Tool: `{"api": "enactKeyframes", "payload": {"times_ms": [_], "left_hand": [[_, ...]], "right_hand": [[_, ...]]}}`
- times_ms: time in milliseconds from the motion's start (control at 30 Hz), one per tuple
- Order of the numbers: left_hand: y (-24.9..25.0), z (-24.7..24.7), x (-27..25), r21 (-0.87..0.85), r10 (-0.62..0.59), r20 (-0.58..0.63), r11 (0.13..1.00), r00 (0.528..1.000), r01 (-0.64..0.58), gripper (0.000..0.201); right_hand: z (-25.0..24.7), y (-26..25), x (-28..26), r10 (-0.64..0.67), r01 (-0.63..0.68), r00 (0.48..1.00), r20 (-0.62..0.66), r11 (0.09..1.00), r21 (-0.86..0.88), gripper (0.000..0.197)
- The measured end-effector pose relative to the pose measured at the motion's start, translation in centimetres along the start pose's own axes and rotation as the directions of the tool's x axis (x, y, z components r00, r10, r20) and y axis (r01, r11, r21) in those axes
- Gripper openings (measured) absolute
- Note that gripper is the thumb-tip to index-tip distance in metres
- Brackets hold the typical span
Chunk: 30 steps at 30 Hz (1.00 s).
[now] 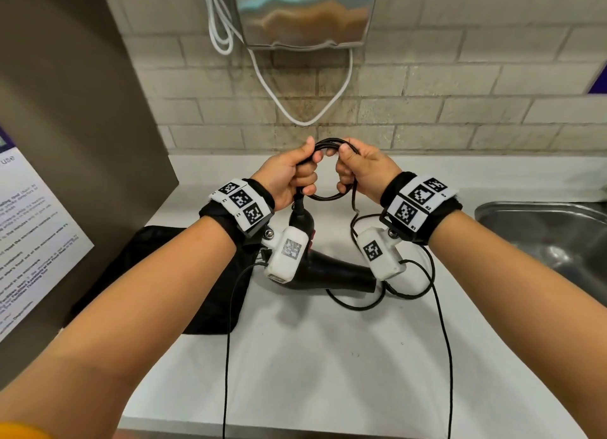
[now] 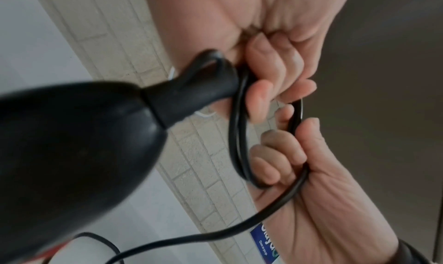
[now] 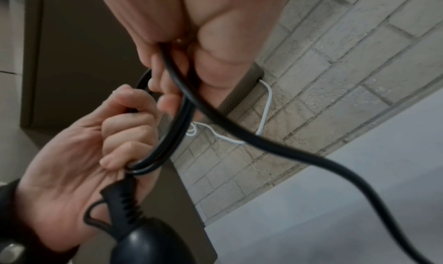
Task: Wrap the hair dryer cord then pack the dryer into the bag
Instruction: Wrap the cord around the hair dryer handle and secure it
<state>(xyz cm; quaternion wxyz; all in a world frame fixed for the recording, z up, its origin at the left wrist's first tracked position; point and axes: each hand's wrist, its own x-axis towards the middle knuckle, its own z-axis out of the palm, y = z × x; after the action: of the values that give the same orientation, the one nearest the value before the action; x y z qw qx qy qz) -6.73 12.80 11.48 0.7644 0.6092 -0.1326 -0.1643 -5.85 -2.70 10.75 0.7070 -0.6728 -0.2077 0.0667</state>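
Observation:
Both hands hold a small coil of the black cord (image 1: 328, 196) up over the white counter (image 1: 328, 356). My left hand (image 1: 297, 172) grips the coil's left side, just above the cord's ribbed strain relief (image 3: 121, 200). My right hand (image 1: 356, 169) grips the right side, and the loose cord (image 3: 263, 143) runs out of its fist. The black hair dryer (image 1: 328, 271) hangs handle-up below the left hand; I cannot tell whether it touches the counter. In the left wrist view the dryer's handle (image 2: 72, 154) fills the left side, with the coil (image 2: 236, 135) beside it. A black bag (image 1: 164, 274) lies flat at the left.
A steel sink (image 1: 542, 241) is set into the counter at the right. A metal hand dryer (image 1: 305, 11) with a white cable (image 1: 305, 120) hangs on the tiled wall behind. Slack cord (image 1: 410, 294) loops on the counter. A brown panel with a notice (image 1: 39, 235) stands at the left.

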Motion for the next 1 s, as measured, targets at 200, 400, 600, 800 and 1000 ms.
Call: {"api": "enactKeyframes", "payload": {"times_ms": [200,400,600,800,1000], "left_hand": [[0.1,-0.2,0.1,-0.093,0.003,0.03,0.996,1.0,0.0,0.037],[1.0,0.0,0.1,-0.134,-0.051,0.03,0.989,0.998,0.055,0.041],[0.9,0.5,0.2,0.024,-0.015,-0.047,1.0,0.999,0.017,0.037],[1.2,0.1,0.4,0.021,-0.019,-0.048,1.0,0.999,0.02,0.033],[1.2,-0.2,0.7,0.158,0.059,-0.118,0.987,0.991,-0.041,0.034]], "right_hand": [[-0.8,0.0,-0.1,0.025,-0.029,0.998,-0.053,0.996,-0.083,0.033],[-0.2,-0.9,0.2,0.014,-0.025,0.997,-0.082,0.991,-0.135,0.033],[0.5,-1.6,-0.1,0.043,-0.073,0.99,-0.133,0.969,-0.234,0.041],[0.5,-2.0,0.1,0.063,-0.096,0.989,-0.134,0.961,-0.259,0.034],[0.2,-2.1,-0.3,0.017,-0.05,0.996,-0.087,0.916,-0.398,0.03]]}}
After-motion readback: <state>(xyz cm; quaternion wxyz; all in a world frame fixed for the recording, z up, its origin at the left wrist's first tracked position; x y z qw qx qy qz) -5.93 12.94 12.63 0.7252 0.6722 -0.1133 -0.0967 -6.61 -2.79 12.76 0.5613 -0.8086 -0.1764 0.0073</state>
